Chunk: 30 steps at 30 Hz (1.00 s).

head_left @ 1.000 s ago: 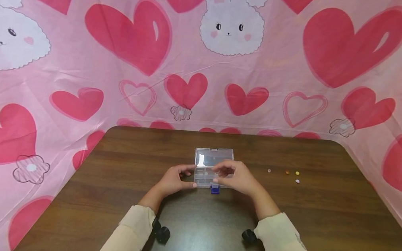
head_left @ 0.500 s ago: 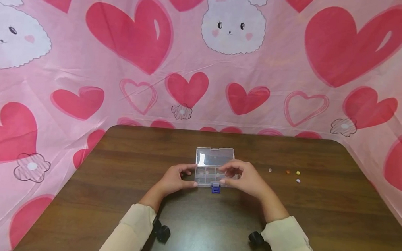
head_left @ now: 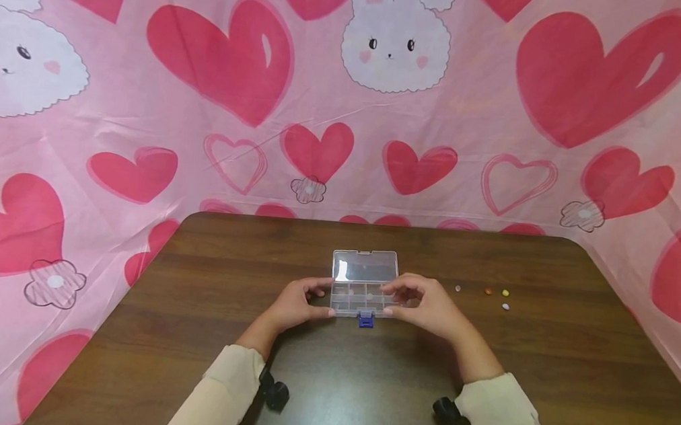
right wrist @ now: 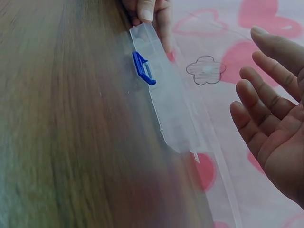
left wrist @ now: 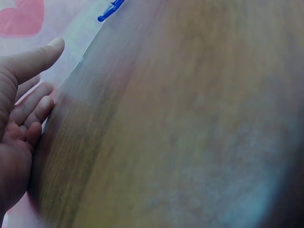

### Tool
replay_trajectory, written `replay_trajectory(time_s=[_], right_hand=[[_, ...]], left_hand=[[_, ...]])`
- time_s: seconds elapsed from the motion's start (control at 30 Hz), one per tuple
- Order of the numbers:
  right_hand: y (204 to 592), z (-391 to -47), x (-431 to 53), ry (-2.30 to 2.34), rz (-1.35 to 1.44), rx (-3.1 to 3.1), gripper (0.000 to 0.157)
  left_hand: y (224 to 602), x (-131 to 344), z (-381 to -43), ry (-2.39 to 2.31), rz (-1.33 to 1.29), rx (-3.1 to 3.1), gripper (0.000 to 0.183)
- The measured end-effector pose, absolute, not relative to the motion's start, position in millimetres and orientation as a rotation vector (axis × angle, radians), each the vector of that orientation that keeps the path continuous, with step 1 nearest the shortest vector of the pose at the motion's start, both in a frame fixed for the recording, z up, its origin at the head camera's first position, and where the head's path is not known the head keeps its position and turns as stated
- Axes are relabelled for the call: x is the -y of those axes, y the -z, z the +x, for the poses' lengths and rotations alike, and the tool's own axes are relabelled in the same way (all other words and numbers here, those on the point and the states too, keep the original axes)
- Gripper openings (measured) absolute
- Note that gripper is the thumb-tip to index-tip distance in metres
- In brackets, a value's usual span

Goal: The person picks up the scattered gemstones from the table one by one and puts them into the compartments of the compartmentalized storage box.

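A clear plastic compartment box (head_left: 356, 306) lies on the table with its lid (head_left: 366, 267) raised at the back and a blue latch (head_left: 365, 320) at the front. Small pale pieces show in its compartments. My left hand (head_left: 294, 306) holds the box's left end, thumb at the front corner and fingers at the back; in the right wrist view its thumb (right wrist: 146, 13) rests at the box's far end. Over the right end hovers my right hand (head_left: 430, 305), its fingers loosely bent; the right wrist view shows them (right wrist: 256, 102) spread, with nothing between them.
To the right of the box lie a small pinkish piece (head_left: 458, 288), an orange piece (head_left: 488, 291), a yellow piece (head_left: 506, 292) and a white piece (head_left: 505, 306). A pink heart-print cloth (head_left: 246, 177) hangs behind the wooden table (head_left: 222, 249).
My right hand has drawn back rightward from over the middle of the box to its right end, uncovering more compartments. The left hand and the box have stayed in place.
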State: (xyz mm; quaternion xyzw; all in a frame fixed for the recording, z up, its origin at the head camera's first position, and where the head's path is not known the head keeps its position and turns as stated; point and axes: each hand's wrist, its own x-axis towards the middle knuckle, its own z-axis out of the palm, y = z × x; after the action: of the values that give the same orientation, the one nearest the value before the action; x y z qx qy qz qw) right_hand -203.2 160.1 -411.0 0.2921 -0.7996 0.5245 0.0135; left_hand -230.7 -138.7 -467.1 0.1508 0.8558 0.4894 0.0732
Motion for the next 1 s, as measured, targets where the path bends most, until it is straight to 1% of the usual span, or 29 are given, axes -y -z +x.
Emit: replay_trajectory(time_s=[0.07, 0.2, 0.4, 0.77, 0.87, 1.0], right_hand=[[419, -208, -165, -1.627, 0.922, 2.481, 0.032], [419, -206, -170, -1.635, 0.909, 2.478, 0.030], [415, -204, -177, -1.618, 0.853, 2.510, 0.031], [385, -184, -181, -1.595, 0.799, 2.522, 0.028], [390, -185, -185, -1.558, 0.799, 2.506, 0.029], [408, -194, -195, -1.534, 0.820, 2.467, 0.032]], left_hand=[[466, 139, -230, -1.473, 0.454, -2.565, 0.062], [466, 139, -230, -1.478, 0.452, -2.560, 0.061], [466, 138, -230, -1.475, 0.443, -2.557, 0.061], [465, 138, -230, -1.474, 0.455, -2.568, 0.060], [466, 138, -230, -1.471, 0.453, -2.569, 0.061], [465, 138, -230, -1.469, 0.451, -2.571, 0.061]])
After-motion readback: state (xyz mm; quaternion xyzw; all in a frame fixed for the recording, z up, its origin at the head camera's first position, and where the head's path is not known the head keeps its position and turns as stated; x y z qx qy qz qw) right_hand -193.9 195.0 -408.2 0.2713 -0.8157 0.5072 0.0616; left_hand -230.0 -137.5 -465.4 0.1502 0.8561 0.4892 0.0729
